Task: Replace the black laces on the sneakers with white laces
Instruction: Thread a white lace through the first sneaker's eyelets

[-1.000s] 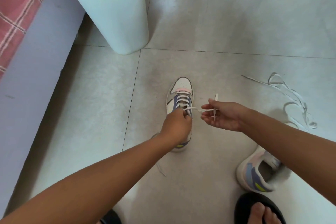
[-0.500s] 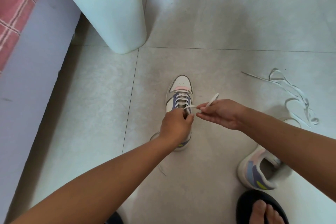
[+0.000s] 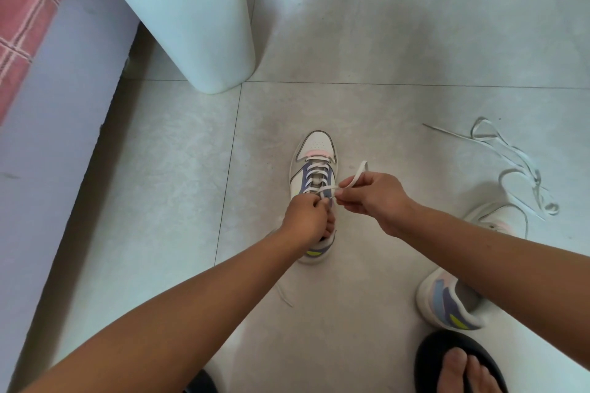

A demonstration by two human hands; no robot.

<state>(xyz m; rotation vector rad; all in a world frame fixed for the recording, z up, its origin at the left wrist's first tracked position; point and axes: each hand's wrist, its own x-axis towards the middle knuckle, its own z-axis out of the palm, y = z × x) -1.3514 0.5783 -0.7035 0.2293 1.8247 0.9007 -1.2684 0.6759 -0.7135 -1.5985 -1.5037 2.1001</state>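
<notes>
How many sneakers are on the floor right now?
2. One sneaker lies mid-floor under both hands, being laced; the other sneaker sits near the lower right, partly hidden behind the right forearm.

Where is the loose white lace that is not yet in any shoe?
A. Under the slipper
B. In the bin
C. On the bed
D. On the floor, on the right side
D: the loose white lace lies tangled on the floor, beyond the second sneaker.
</notes>
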